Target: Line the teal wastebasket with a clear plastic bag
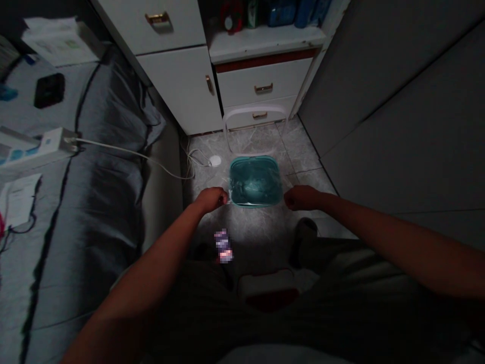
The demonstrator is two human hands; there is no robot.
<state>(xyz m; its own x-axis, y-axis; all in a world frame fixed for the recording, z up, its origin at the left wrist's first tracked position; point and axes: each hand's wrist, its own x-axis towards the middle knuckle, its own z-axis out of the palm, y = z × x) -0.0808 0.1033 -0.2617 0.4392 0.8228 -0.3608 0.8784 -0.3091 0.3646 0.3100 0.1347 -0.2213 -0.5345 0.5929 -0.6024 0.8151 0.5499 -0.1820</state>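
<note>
A teal bin (pixel 255 188) stands on the floor between my hands, and clear plastic film (pixel 255 203) that looks like a bag lines it and spreads past its rim. Left of the bin, my left hand (pixel 212 199) is closed on the edge of this plastic bag. My right hand (pixel 301 197) is a fist at the bin's right side, apparently pinching the bag's other edge, though its fingertips are partly hidden. Just behind the bin, a pale rounded frame (pixel 254 108), like a bin's rim ring, stands upright.
White drawers (pixel 261 76) and a cupboard door (pixel 182 91) close off the back. A bed (pixel 106 202) with a power strip (pixel 41 146) is at left; its cable runs to a white disc (pixel 215 161) on the floor. A pixelated phone-like object (pixel 223 246) is near my legs.
</note>
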